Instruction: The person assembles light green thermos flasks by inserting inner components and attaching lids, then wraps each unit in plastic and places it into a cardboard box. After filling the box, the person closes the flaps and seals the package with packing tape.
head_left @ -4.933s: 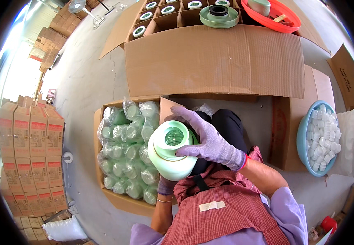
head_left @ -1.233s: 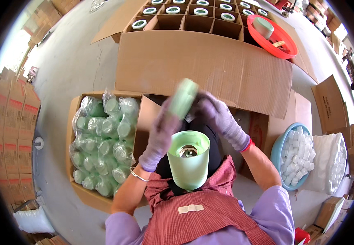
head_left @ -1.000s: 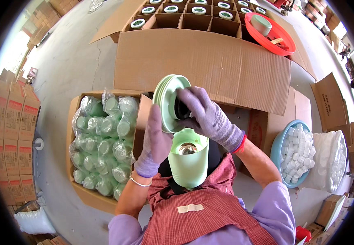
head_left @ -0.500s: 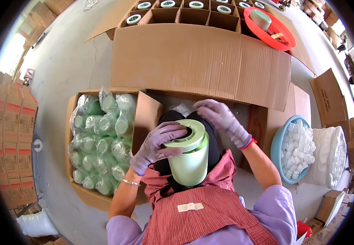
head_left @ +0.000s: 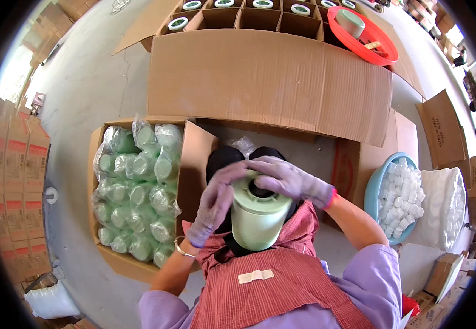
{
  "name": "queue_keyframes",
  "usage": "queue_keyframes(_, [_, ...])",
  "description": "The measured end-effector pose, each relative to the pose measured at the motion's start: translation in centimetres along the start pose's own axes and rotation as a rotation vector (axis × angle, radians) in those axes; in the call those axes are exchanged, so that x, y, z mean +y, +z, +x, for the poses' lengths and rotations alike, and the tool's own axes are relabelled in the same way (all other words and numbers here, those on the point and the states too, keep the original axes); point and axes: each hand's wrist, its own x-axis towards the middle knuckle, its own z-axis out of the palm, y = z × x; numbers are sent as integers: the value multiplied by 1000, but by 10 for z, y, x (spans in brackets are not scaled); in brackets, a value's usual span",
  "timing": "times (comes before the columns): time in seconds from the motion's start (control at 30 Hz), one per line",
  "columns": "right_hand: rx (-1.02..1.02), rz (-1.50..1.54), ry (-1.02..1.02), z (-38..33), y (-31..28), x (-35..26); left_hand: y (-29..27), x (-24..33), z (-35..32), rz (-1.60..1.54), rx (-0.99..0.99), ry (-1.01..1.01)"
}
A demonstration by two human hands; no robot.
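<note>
A pale green canister [head_left: 258, 227] stands upright between my legs, tipped a little toward me. On its mouth sits a matching green ring-shaped collar [head_left: 254, 203] with a dark round opening. My right hand [head_left: 287, 178], in a grey-purple knit glove, grips the collar from the far right, its fingers bent over the edge of the opening. At the collar's left side is my gloved left hand [head_left: 216, 200], slightly blurred, fingers stretched out along the rim and the palm away from the canister wall.
Left of me, a carton [head_left: 118, 263] holds several plastic-wrapped green containers [head_left: 139, 194]. Ahead stands a large divided carton [head_left: 260, 82] with white-rimmed pieces in its cells and a red tray [head_left: 353, 41] on its corner. To the right, a blue basin [head_left: 370, 205] holds white caps [head_left: 398, 203].
The collar, tilted in my left hand before, now sits level on the canister. My right hand has come down onto it, and my left has slid off its top to the left side.
</note>
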Motion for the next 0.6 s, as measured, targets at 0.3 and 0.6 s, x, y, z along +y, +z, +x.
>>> queue_keyframes(0.3, [-364,-581,821,-124,-19,-58,33,-53,-41,-268,-77,-875])
queue_keyframes(0.6, [483,432,235,-102,34,-12,32,12,-21,-91,-14,-356])
